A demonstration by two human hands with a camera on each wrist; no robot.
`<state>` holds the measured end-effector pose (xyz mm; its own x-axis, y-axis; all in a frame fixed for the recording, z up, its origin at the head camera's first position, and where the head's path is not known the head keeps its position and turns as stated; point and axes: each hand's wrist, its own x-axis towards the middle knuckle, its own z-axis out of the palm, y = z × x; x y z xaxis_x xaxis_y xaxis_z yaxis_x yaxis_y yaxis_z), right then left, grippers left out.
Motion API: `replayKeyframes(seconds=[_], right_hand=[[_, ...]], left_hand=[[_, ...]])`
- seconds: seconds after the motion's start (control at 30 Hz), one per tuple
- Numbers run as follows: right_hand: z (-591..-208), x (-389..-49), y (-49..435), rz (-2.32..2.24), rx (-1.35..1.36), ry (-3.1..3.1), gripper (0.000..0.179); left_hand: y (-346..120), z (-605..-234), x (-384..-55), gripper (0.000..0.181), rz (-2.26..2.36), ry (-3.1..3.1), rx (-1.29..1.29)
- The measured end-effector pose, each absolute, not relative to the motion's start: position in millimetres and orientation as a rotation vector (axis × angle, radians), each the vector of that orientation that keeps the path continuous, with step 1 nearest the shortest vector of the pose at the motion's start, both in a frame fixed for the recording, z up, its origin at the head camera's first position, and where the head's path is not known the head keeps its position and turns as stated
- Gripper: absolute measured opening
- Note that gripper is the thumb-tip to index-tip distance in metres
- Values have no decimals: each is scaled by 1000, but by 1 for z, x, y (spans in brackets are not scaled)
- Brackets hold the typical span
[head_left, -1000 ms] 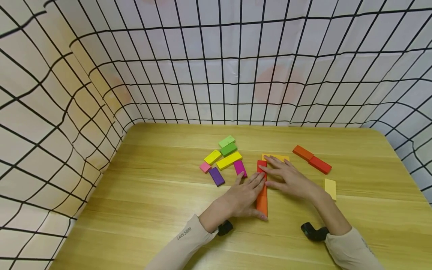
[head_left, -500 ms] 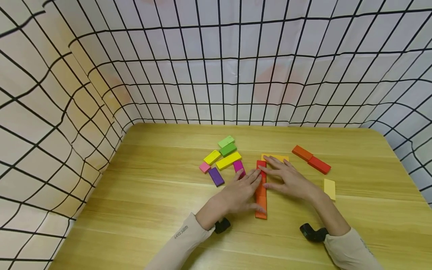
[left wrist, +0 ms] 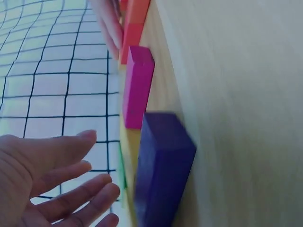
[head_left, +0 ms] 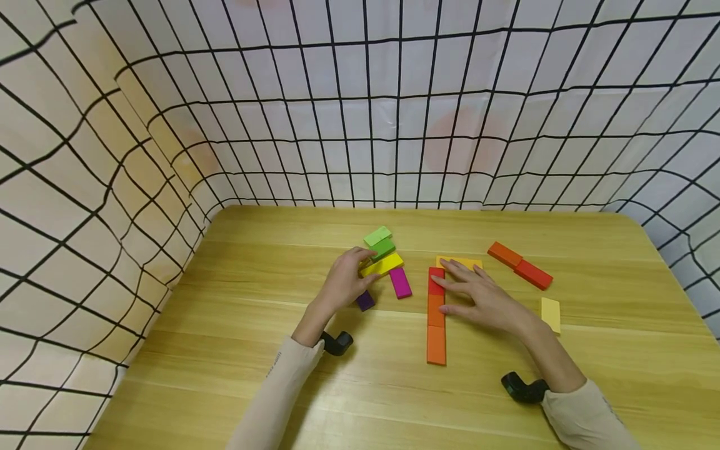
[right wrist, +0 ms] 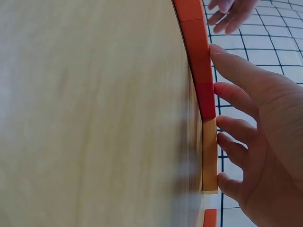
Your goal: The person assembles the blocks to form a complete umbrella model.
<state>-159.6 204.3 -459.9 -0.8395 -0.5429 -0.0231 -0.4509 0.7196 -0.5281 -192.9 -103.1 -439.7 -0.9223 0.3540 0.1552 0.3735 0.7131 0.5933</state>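
My left hand [head_left: 343, 278] hovers over the loose blocks with fingers apart and bent a little; nothing shows between them in the left wrist view. Under or near it lie a long yellow block [head_left: 384, 265], a green block [head_left: 385, 248] and a partly covered purple block [left wrist: 163, 165]. A magenta block [head_left: 400, 283] sits just to the right. My right hand [head_left: 486, 297] rests its spread fingertips on a column of red and orange blocks, with a red block [right wrist: 205, 100] at its far end and an orange block [head_left: 436, 344] nearest me. Other fingers touch an amber block [right wrist: 209, 156].
A light green block [head_left: 377, 235] lies at the back of the loose group. To the right lie a joined orange-red block [head_left: 505, 255] and red block [head_left: 533, 275], plus a pale yellow block [head_left: 551, 314]. A black grid-patterned cloth [head_left: 360, 112] walls the wooden table [head_left: 225, 350].
My left hand has lifted off the red-orange column and moved left and away from me, over the yellow and purple blocks. My right hand stays in place on the column.
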Motion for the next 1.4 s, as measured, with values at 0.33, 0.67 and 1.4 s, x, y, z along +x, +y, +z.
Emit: replayKeyframes(seconds=[0.33, 0.67, 1.4], right_hand=[[-464, -161, 205, -765, -782, 2747, 68], [-462, -161, 206, -770, -785, 2744, 67], [-461, -160, 206, -784, -802, 2734, 66]], left_hand=[[-107, -454, -200, 36, -1110, -2859, -646], [-105, -460, -201, 34, -960, -2870, -667], [-99, -454, -199, 31, -891, -2885, -715]])
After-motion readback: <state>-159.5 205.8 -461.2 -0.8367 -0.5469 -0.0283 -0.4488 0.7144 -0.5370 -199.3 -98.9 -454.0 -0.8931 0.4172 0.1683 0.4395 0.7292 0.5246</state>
